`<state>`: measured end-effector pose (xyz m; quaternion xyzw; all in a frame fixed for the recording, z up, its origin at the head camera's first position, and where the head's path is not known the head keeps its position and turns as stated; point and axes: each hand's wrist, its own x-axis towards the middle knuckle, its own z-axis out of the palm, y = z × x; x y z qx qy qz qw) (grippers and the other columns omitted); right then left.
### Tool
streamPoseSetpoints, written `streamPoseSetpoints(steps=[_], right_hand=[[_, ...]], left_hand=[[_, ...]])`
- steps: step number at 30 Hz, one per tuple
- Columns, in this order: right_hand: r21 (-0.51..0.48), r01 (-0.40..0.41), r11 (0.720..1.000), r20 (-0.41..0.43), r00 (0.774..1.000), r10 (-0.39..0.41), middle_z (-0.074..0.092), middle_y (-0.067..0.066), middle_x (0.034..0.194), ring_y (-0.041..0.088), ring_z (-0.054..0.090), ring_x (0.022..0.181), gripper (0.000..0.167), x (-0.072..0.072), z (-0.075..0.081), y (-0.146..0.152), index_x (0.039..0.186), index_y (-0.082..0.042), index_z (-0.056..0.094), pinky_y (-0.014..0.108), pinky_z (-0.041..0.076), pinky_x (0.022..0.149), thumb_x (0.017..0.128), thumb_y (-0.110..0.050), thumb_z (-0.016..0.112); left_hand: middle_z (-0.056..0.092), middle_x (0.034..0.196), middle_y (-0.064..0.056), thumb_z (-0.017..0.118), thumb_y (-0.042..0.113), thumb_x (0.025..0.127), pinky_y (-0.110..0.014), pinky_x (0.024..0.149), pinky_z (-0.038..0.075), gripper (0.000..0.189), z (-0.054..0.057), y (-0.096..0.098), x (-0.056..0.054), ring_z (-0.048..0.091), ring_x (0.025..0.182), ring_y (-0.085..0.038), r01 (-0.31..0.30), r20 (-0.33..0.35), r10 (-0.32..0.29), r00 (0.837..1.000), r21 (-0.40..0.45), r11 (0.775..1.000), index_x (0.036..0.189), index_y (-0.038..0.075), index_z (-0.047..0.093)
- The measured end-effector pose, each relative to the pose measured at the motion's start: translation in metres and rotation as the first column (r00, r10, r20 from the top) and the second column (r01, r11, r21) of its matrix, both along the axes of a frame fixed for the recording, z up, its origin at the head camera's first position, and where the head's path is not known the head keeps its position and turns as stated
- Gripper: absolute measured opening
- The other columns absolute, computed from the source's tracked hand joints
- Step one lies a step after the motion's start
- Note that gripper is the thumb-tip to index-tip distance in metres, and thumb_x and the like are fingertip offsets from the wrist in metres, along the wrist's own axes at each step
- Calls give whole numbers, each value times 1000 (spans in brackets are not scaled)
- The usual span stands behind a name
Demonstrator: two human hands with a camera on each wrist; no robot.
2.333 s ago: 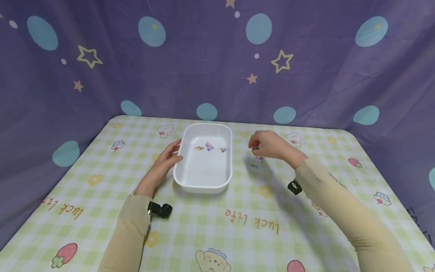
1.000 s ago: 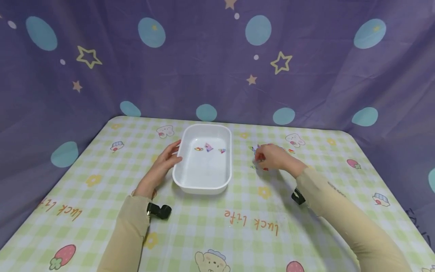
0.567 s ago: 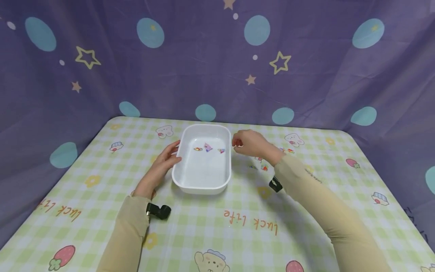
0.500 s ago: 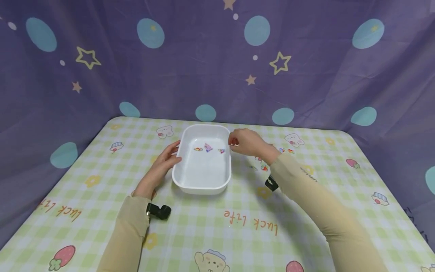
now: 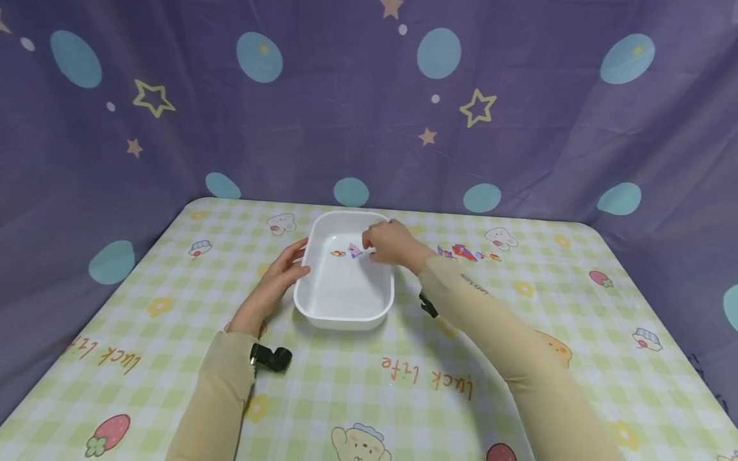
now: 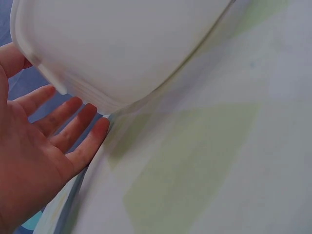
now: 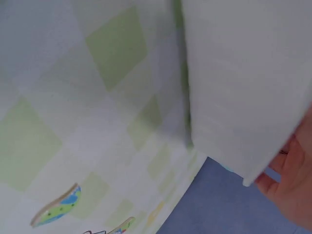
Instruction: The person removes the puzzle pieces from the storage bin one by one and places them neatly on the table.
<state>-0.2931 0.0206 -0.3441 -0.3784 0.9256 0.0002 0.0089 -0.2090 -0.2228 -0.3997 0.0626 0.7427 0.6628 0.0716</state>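
A white rectangular tub (image 5: 344, 288) stands on the table, with small flat colourful pieces in it: a pink-purple piece (image 5: 354, 251) and an orange-green piece (image 5: 338, 253). My left hand (image 5: 275, 282) lies along the tub's left side, thumb at the rim and loosely extended fingers against the outer wall. Over the tub's right side, my right hand (image 5: 392, 243) reaches in with curled fingers. Between them a thin dark edge (image 7: 283, 152) shows in the right wrist view, seemingly a small flat piece, mostly hidden. That hand covers the spot of a third piece.
Right of the tub lie several small colourful pieces, among them a red piece (image 5: 464, 252) and a blue-purple piece (image 5: 445, 252). A green-blue piece (image 7: 57, 208) with a wooden edge shows in the right wrist view. A checked cloth (image 5: 323, 397) covers the table; a purple curtain (image 5: 357, 141) hangs behind.
My right hand has gone from above the pieces on the table leftward, across the tub's right rim and over its inside. The left hand and tub have stayed put.
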Motion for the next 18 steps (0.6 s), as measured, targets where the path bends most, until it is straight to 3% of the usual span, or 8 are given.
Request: streamPoseSetpoints(steps=[11, 18], right_hand=[[160, 83, 984, -2, 996, -84, 65, -2, 98, 17, 56, 92, 24, -11, -11, -16, 97, -17, 67, 41, 34, 92, 77, -9, 59], [248, 117, 962, -20, 993, -116, 67, 0, 92, 19, 57, 91, 12, -11, -12, -21, 88, -17, 66, 41, 33, 96, 83, -11, 56]], left_hand=[[30, 144, -13, 53, 18, 91, -47, 103, 29, 62, -5, -1, -2, 34, 127, -30, -5, -16, 5, 1000, -11, 1000, 145, 21, 23], [30, 144, -12, 53, 18, 90, -46, 104, 29, 62, -4, 0, -2, 34, 128, -29, -13, -7, 13, 1000, -14, 1000, 145, 21, 24]])
